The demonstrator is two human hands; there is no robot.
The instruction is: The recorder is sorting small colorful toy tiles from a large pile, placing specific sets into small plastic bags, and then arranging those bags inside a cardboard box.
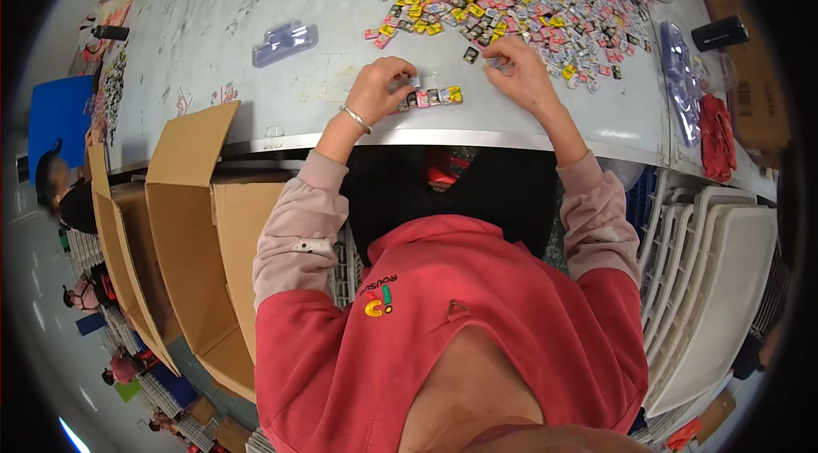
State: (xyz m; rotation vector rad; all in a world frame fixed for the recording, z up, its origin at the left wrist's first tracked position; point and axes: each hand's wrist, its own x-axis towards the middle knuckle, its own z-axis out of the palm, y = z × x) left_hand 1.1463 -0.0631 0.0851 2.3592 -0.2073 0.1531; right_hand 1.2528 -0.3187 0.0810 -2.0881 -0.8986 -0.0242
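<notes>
My left hand (373, 93) is closed in a pinch on a small pale square piece (415, 81), at the left end of a short row of small square pieces (434, 97) in black, pink, white and yellow. A clear plastic edge shows just above that row. To the right, my right hand (521, 78) pinches another small pale piece (494, 63), partly hidden by the fingers. Past my hands spreads a large heap of like pieces (503, 5), yellow, pink, black and pale. One dark piece (470, 55) lies apart near my right fingertips.
On the grey table (196, 44) lies a clear moulded plastic tray (285, 43). More clear trays (679, 82), a red cloth-like item (717, 138) and a black cylinder (720, 33) are at the right. Open cardboard boxes (183, 223) stand left, stacked white crates (716, 300) right. People sit far left.
</notes>
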